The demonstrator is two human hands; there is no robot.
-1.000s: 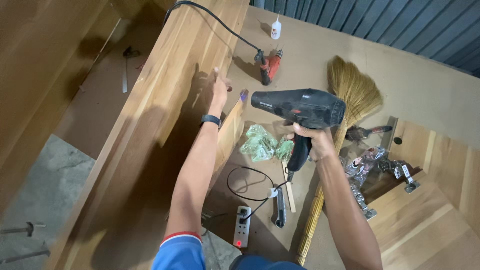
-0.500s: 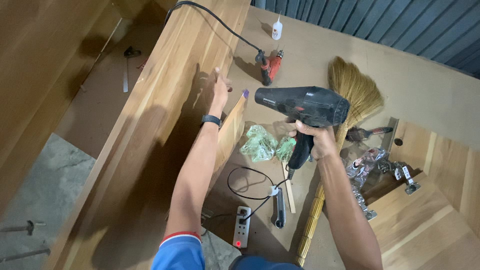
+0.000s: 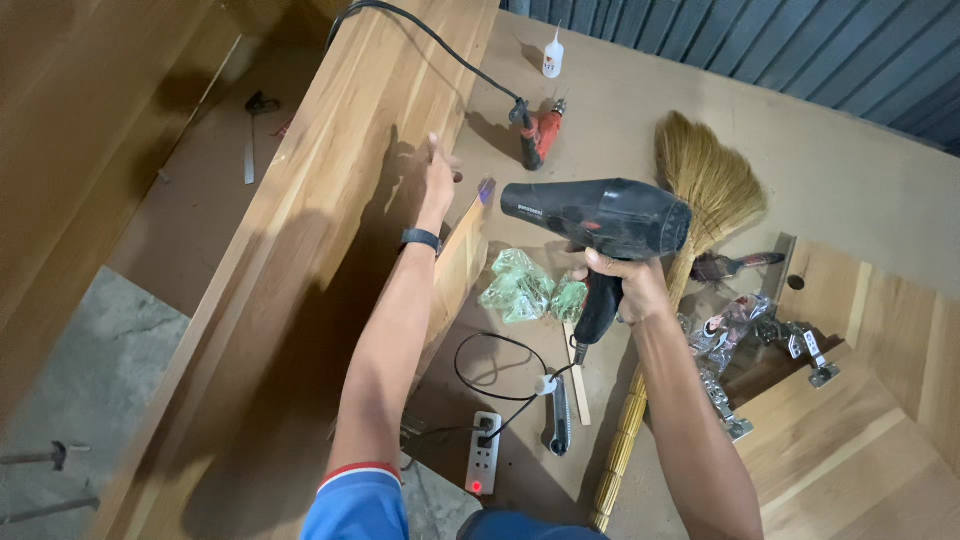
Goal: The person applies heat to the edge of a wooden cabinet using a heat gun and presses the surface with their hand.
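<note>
The right hand (image 3: 622,285) grips the handle of the black heat gun (image 3: 598,215), which now sits a little lower and nearer than a second ago, its nozzle pointing left toward the edge strip (image 3: 462,250) on the long wooden panel (image 3: 330,200); the left hand (image 3: 438,175) stays pressed flat, fingers spread, on that panel's far side. The air looks trained on the strip's end; the straw broom (image 3: 700,190), red drill (image 3: 540,135) and crumpled green plastic (image 3: 520,285) lie on the floor to the right.
</note>
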